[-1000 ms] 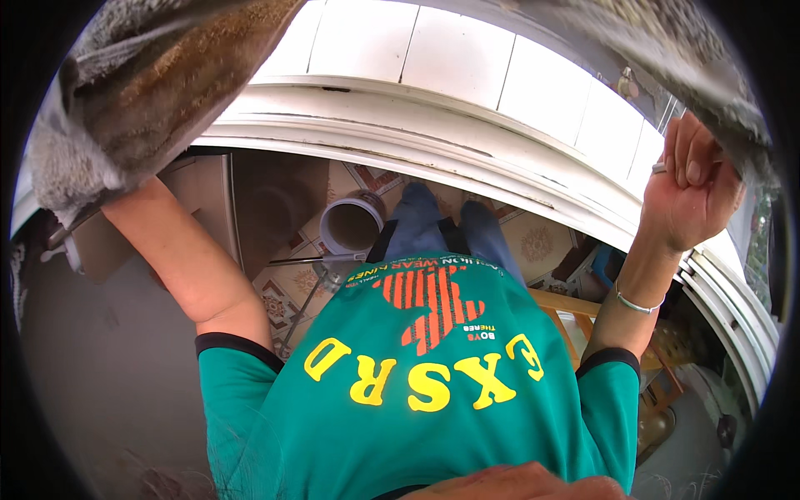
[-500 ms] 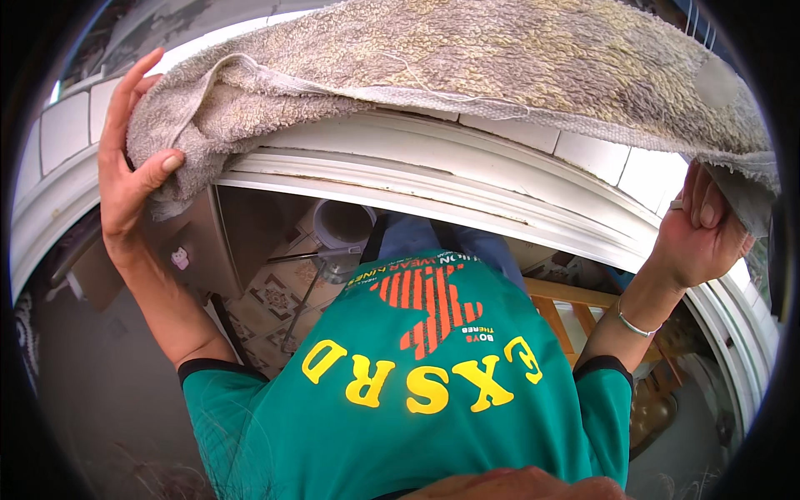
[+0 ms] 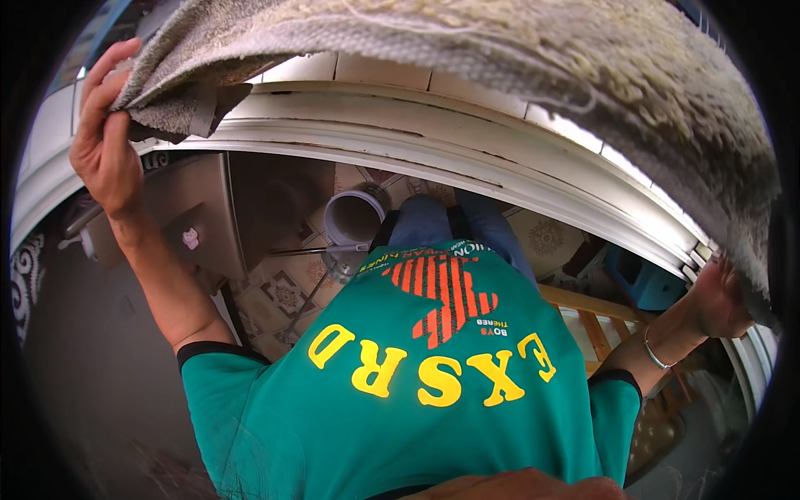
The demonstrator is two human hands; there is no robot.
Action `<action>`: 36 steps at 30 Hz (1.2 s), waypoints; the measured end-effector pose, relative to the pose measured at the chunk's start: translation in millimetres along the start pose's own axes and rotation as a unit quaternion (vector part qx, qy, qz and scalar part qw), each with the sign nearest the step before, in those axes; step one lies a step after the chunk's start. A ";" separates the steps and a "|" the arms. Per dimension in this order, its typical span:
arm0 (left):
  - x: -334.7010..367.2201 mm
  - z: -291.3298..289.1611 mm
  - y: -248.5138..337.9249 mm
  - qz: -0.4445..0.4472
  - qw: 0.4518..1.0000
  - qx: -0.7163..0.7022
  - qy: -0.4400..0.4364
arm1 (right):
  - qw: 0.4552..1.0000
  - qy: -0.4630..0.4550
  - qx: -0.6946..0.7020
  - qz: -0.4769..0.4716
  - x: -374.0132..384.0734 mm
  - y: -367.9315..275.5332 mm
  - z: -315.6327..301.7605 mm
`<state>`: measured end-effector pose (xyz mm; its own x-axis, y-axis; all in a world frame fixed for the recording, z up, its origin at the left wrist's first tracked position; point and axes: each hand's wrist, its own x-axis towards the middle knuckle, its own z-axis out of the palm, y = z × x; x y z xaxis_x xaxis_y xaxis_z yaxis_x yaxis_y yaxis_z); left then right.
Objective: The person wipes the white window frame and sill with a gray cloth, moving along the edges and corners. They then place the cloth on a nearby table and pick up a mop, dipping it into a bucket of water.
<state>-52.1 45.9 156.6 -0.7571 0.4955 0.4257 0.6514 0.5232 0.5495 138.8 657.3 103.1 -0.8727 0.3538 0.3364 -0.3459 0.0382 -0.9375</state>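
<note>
A worn grey-beige towel (image 3: pixel 517 50) stretches between my two raised hands, across the top of the view and close to the camera. My left hand (image 3: pixel 108 137) is closed on its left end, thumb on the near side, where a folded corner hangs down. At the far right my right hand (image 3: pixel 723 300) grips the other end; the towel's edge covers part of its fingers. A bracelet circles my right wrist. Beneath the towel runs a white window frame (image 3: pixel 333 125) with a ledge of white tiles (image 3: pixel 383 72) beyond it.
Below the frame, a whitish bucket (image 3: pixel 354 218) stands on the patterned tile floor (image 3: pixel 283 296). A brown cabinet-like thing (image 3: pixel 192 208) is at the left. To the right are a wooden slatted piece (image 3: pixel 587 321) and a blue plastic object (image 3: pixel 646 279).
The towel has come up nearer the camera, showing more of the frame beneath. My left hand has moved up and left; my right hand sits lower and farther right.
</note>
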 end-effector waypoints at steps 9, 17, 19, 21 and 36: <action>-78.0 52.4 -15.3 -0.052 0.993 0.069 -0.084 | 0.794 -0.192 -0.504 0.280 -56.6 -80.4 51.1; -93.1 50.5 -32.3 -0.061 0.997 -0.003 -0.044 | 0.696 -0.443 -0.564 0.042 -31.7 -55.2 164.9; -98.3 51.3 -37.4 -0.090 0.990 -0.102 -0.031 | 0.623 -0.470 -0.626 0.004 -31.5 -50.3 172.0; -100.2 52.0 -31.3 -0.115 0.971 -0.209 -0.007 | 0.596 -0.475 -0.647 0.003 -29.3 -47.7 175.6; -111.3 95.5 -39.7 -0.057 0.982 0.047 0.171 | 0.564 -0.653 -0.495 -0.104 0.1 18.3 336.7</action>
<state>11.1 36.3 18.7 -0.7868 0.1761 0.5916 0.5513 0.6315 0.5453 16.4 343.3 116.0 -0.5827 -0.7190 -0.3788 -0.6895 0.6841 -0.2379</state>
